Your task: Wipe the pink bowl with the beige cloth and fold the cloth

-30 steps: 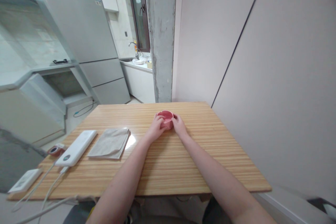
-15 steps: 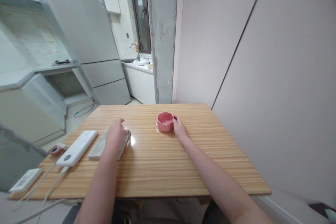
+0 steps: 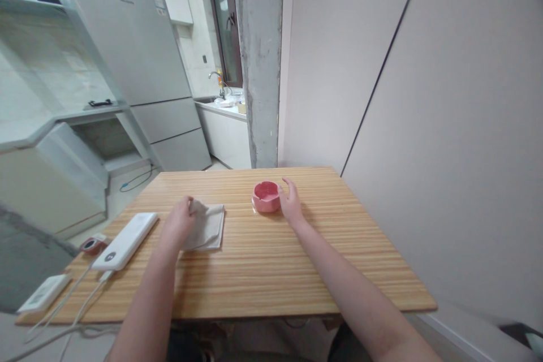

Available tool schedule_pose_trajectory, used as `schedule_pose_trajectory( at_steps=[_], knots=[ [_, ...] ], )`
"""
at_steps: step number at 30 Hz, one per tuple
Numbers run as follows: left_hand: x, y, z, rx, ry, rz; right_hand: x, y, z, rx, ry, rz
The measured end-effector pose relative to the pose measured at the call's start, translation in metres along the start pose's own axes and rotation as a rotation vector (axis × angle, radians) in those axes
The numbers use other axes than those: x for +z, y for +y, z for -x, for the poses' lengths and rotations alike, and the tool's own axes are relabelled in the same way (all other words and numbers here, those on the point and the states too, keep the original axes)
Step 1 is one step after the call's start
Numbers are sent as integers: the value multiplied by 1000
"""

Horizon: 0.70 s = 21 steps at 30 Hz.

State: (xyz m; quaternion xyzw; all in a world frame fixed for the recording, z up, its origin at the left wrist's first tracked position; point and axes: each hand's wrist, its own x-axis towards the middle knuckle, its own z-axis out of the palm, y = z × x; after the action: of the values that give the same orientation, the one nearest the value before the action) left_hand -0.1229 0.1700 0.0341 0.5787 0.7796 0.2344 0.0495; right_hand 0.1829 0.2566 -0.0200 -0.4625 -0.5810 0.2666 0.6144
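Note:
My left hand [image 3: 180,220] pinches the upper left corner of a folded grey cloth [image 3: 209,227], lifting that edge a little above the wooden table [image 3: 263,271]. Part of the cloth is hidden behind the fingers. Near the table's middle stands a pink ashtray [image 3: 266,204] with notches in its rim, upright. My right hand [image 3: 291,203] is at the ashtray's right side with thumb and fingers spread. The thumb is close to the ashtray's wall; whether it touches, I cannot tell.
On the left of the table lie a white power bank [image 3: 125,242] with a cable plugged in, a roll of tape [image 3: 91,245] and a small white box [image 3: 44,293]. White cables [image 3: 87,301] run over the front left edge. A wall [image 3: 424,141] rises on the right.
The cloth has shifted right and turned, with its corner now in my left hand. My right hand's fingers have come off the ashtray's rim and spread. The ashtray has not visibly moved.

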Motion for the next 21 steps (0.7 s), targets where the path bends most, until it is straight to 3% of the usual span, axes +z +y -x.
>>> schedule_pose_trajectory(
  at_steps=[3, 6, 9, 11, 13, 15, 17, 18, 19, 21],
  knots=[
    [-7, 57, 2, 317, -50, 137, -5, -23, 5, -128, -160, -19],
    [-15, 114, 6, 535, -218, 290, -8, -43, 11, -135, -389, -68],
    [-12, 151, 4, 702, -365, 367, -9, -50, 11, 9, -623, -129],
    [1, 160, -4, 705, -287, 427, -11, -48, 6, 168, -688, -171],
    [24, 158, -14, 573, -96, 530, -14, -42, -3, 333, -528, -192],
    [51, 149, -22, 348, 78, 615, -20, -37, -13, 401, -189, -178],
    [78, 139, -25, 175, 112, 628, -27, -34, -21, 320, 113, -124],
    [90, 135, -25, 128, 102, 611, -30, -33, -23, 233, 186, -83],
    [99, 133, -23, 92, 82, 582, -32, -33, -23, 132, 191, -34],
    [112, 130, -18, 48, 30, 509, -31, -32, -19, -57, 12, 105]
  ],
)
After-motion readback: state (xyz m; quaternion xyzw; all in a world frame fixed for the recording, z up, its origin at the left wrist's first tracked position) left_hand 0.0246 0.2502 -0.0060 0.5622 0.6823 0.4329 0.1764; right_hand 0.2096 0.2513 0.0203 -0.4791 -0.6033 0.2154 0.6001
